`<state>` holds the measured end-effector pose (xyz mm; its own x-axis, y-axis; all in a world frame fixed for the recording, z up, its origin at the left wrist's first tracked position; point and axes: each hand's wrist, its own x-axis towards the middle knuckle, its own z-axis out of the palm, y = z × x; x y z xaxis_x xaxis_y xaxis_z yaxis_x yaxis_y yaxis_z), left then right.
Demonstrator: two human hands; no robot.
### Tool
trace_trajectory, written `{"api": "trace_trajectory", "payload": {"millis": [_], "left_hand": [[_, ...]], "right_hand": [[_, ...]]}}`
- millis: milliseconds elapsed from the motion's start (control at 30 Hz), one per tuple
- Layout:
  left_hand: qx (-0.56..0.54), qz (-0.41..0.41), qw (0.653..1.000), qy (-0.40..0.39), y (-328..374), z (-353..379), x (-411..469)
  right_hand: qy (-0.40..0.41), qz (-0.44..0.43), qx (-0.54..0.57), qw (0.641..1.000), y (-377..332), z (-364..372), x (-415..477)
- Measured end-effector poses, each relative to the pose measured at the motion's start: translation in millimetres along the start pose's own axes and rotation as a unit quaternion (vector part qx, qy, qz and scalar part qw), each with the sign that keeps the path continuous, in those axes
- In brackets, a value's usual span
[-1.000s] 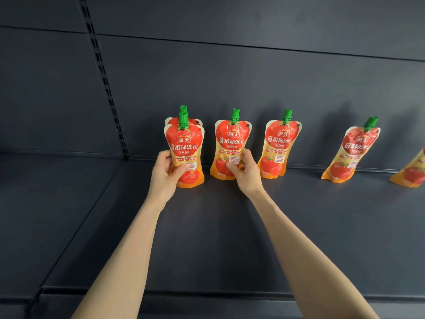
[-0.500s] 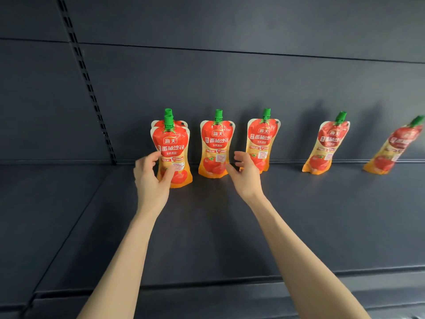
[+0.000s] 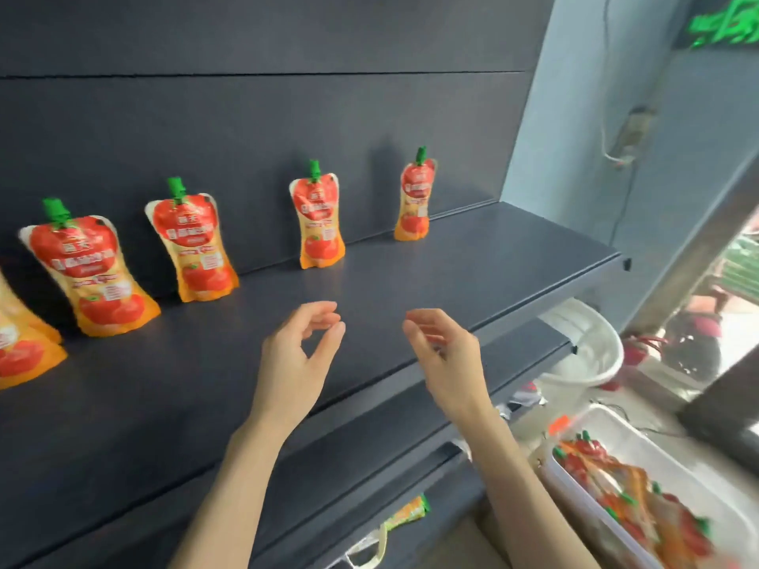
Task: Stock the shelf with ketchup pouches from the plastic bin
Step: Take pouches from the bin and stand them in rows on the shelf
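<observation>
Several red-and-orange ketchup pouches with green caps stand along the back of the dark shelf [image 3: 472, 273]: one at the left [image 3: 88, 273], one beside it [image 3: 195, 248], a third [image 3: 318, 223] and a fourth [image 3: 415, 199] further right; another pouch [image 3: 20, 351] is cut off at the left edge. My left hand [image 3: 297, 359] and my right hand [image 3: 445, 355] hover over the shelf's front part, fingers loosely curled and apart, both holding nothing. The clear plastic bin [image 3: 616, 429] sits low at the right with more pouches [image 3: 628, 490] lying inside.
A white round basin [image 3: 591, 342] stands below the shelf's right end. Lower shelves [image 3: 410, 441] step out beneath. An orange packet and a bag strap [image 3: 404, 515] lie near the floor. A pale wall with a cable and a doorway are at the right.
The view has swung right and down, bringing the bin into sight. Both hands have let go of the pouches at the back and drawn away toward the shelf's front, empty.
</observation>
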<state>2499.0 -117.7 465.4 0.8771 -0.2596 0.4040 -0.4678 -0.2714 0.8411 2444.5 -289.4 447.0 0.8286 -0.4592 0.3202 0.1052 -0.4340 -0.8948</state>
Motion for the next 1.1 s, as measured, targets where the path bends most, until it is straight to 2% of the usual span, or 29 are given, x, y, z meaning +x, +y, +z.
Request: {"api": "trace_trajectory", "payload": {"millis": [267,567,733,933,1100], "left_hand": [[-0.065,-0.011,0.975,-0.211,42.7,215.9,-54.0],[-0.050,-0.047,0.914,-0.400,43.0,402.4,-77.5],[-0.046,-0.101,0.880,-0.462,18.8,500.9,-68.9],[-0.046,-0.217,0.848,-0.481,-14.6,608.9,-55.3],[0.001,-0.286,0.815,-0.503,-61.4,676.0,-62.8]], "right_hand": [[0.118,0.104,-0.083,0.984,107.8,-190.6,-68.6],[0.238,0.269,-0.110,0.927,214.3,-308.8,-102.5],[0.259,0.351,-0.118,0.892,291.1,-348.9,-83.9],[0.237,0.451,-0.076,0.857,377.6,-382.3,-45.4],[0.230,0.515,-0.065,0.823,456.7,-395.9,-31.7]]}}
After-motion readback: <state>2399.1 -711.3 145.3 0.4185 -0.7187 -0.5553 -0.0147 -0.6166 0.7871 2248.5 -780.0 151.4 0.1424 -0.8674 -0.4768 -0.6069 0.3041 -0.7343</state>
